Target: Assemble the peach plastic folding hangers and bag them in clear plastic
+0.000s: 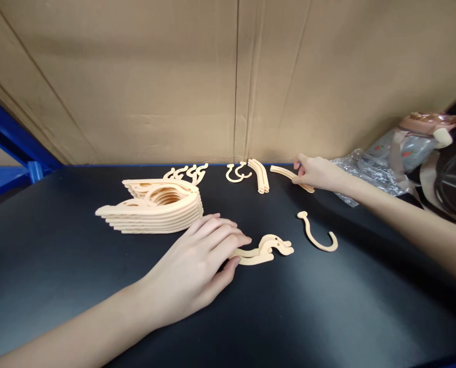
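The doubled cream piece is at the counter, right of the nested stack and nearer the wearer, its left end hidden under fingers. The left hand is narrowed around that end, thumb on the near side, its knuckles just beside the stack. Well to the right of the stack and a little beyond it, the right hand pinches the right part of a slim curved strip, whose left part shows bare.

To handle these well, I would keep the left grip light and low so the doubled layers stay aligned, and draw the strip up by its edges, clear of the paired curved strips that sit between it and the stack. The left wrist is best kept from nudging the stack.

A loose hook lies far right of the stack; two smaller-looking hooks lie beyond it to the right, and a cluster of hooks just behind it. Cardboard rises at the back; crumpled clear plastic lies at far right.
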{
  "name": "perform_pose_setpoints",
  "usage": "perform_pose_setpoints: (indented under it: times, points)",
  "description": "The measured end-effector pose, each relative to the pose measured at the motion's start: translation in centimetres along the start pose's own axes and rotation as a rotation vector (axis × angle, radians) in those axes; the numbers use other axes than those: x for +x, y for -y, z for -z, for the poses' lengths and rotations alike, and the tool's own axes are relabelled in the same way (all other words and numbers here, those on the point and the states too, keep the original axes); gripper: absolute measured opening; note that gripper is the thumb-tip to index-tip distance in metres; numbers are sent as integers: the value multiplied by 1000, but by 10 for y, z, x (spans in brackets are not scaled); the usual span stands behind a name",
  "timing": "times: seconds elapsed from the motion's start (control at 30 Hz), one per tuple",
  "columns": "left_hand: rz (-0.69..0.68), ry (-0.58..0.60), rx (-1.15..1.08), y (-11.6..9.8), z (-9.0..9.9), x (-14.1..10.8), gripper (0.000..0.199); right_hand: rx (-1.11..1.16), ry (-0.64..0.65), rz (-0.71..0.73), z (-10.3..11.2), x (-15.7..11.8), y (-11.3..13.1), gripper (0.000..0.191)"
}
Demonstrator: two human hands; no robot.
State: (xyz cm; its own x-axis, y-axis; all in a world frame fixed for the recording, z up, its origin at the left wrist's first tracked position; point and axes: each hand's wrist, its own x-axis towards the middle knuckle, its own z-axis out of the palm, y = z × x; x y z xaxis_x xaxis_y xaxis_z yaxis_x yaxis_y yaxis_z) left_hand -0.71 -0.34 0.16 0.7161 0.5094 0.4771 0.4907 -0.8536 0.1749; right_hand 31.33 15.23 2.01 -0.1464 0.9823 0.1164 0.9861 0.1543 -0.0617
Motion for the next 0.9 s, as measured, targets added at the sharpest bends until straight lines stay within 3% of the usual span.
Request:
perform_pose_setpoints:
  times: [0.13, 0.23, 0.3, 0.37, 0.57, 0.9]
  points:
    - [7, -2, 0, -1, 1, 0, 23, 23, -46, -30, 7, -7, -8, 35]
    - [-5, -7, 0, -1, 0, -1, 22, 75, -127, 1, 22, -22, 0, 27]
    - [-15, -8, -2, -1, 0, 0, 22, 127, -192, 116, 31, -38, 14, 23]
    - [-18, -2, -6, 0, 0, 0, 22, 180, -174, 267, 35, -56, 32, 21]
    - [-15, -7, -25, -1, 1, 0, 23, 140, -83, 588, 15, -90, 76, 16]
    - [-20, -11, -41, -1, -1, -2, 23, 156, -26, 604, 3, -88, 78, 13]
